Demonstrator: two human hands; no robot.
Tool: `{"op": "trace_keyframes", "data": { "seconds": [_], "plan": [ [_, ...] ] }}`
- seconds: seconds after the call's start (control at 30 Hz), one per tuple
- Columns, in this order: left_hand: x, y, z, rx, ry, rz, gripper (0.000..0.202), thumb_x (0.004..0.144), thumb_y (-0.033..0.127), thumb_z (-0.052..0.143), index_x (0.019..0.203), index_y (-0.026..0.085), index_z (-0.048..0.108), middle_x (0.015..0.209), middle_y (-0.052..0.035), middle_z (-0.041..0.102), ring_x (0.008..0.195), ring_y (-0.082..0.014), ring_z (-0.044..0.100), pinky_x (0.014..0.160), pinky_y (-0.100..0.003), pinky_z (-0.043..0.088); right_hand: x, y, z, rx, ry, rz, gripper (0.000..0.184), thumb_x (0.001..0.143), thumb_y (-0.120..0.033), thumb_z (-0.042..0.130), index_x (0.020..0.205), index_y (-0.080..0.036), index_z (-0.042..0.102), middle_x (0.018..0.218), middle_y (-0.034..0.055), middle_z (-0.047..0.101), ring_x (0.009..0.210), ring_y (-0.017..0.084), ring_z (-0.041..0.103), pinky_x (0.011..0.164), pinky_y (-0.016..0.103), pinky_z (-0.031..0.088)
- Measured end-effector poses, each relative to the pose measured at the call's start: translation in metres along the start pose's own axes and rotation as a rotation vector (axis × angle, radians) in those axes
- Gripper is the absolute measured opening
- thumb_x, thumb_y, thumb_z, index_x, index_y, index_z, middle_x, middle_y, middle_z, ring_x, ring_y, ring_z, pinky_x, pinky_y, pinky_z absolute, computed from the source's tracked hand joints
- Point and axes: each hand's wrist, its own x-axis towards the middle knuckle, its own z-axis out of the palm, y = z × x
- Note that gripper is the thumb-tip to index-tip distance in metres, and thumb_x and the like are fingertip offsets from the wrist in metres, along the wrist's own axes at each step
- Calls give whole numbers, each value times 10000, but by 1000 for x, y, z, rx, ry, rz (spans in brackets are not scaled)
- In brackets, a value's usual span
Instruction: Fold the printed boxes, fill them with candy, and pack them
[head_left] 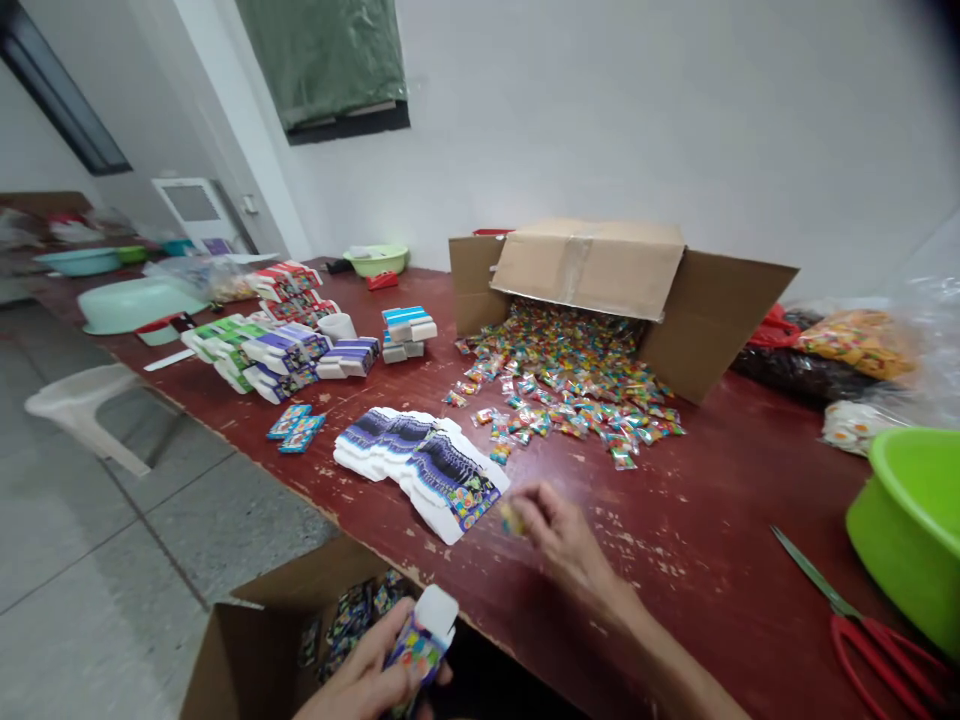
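My left hand (371, 675) is at the bottom edge, closed around a small printed carton (424, 640) with its white flap open at the top. My right hand (559, 535) is blurred over the red-brown table (697, 520), fingers pinched on a small colourful sachet (512, 518), beside a fanned stack of flat purple cartons (424, 465). A heap of colourful sachets (570, 385) spills from a tipped cardboard box (600, 275) farther back.
An open cardboard box (259, 650) with filled cartons stands below the table edge. Red-handled scissors (870, 625) and a green basin (911, 525) lie at right. Stacks of flat cartons (262, 355), bowls and plastic bags line the table. A white stool (82, 405) stands on the floor.
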Motion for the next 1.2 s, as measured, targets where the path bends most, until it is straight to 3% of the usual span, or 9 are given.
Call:
{"op": "trace_keyframes", "data": {
  "seconds": [0.1, 0.23, 0.4, 0.53, 0.7, 0.77, 0.93, 1.03, 1.2],
  "plan": [
    [12, 13, 32, -35, -202, 124, 620, 703, 311, 726, 1287, 196, 550, 889, -61, 719, 744, -182, 635, 699, -281, 456, -22, -32, 23, 107, -217, -76, 121, 936, -264, 558, 862, -193, 623, 752, 8, 675, 651, 136, 609, 595, 218, 427],
    [18, 20, 53, -51, -247, 185, 443, 672, 197, 641, 1111, 184, 582, 797, -27, 698, 673, -142, 599, 639, -250, 451, -30, -40, 33, -79, -189, -246, 93, 905, -175, 565, 830, -185, 619, 769, 31, 670, 669, 141, 596, 619, 229, 400],
    [19, 21, 52, -149, -257, 142, 487, 669, 183, 573, 1154, 199, 534, 761, -13, 704, 436, -94, 517, 487, -222, 379, -28, -36, 30, -233, -142, -340, 79, 889, -146, 570, 854, -185, 629, 810, 49, 664, 674, 150, 589, 605, 240, 383],
    [21, 21, 53, -194, -206, 213, 478, 578, 88, 574, 1045, 188, 587, 757, 2, 670, 521, -118, 578, 488, -215, 412, -34, -47, 29, -242, -276, -317, 116, 921, -181, 551, 864, -184, 652, 862, 65, 670, 734, 168, 613, 647, 253, 418],
    [23, 19, 58, -224, -209, 197, 645, 650, 133, 573, 1287, 213, 516, 812, 1, 663, 454, -117, 584, 423, -218, 390, -36, -54, 16, 107, -487, -50, 260, 894, -145, 549, 1132, -225, 617, 834, 5, 694, 709, 144, 645, 660, 233, 458],
    [25, 17, 58, -199, -187, 207, 684, 667, 161, 570, 1343, 205, 479, 815, -3, 660, 432, -107, 561, 418, -219, 391, -35, -54, 13, 129, -472, 11, 208, 929, -174, 508, 1104, -219, 611, 775, -4, 680, 651, 138, 631, 637, 238, 454],
    [35, 6, 52, -73, -75, 304, 639, 647, 169, 622, 1281, 197, 545, 779, 25, 608, 558, -108, 525, 470, -196, 398, -33, -53, 8, -8, -460, -197, 164, 962, -219, 482, 967, -205, 645, 1012, 74, 633, 890, 175, 619, 773, 276, 481],
    [39, -2, 49, -19, -57, 293, 613, 645, 165, 645, 1252, 195, 565, 771, 31, 595, 583, -109, 502, 503, -201, 394, -31, -51, 5, 28, -569, -125, 167, 924, -183, 532, 1019, -230, 661, 1029, 48, 643, 923, 173, 622, 807, 272, 481],
    [39, -4, 48, 25, -1, 278, 636, 638, 174, 654, 1265, 200, 553, 790, 14, 606, 675, -155, 540, 563, -231, 420, -31, -46, 9, 32, -442, 5, 199, 821, -102, 562, 978, -187, 650, 804, 5, 683, 708, 148, 606, 653, 239, 435]
  ]
}}
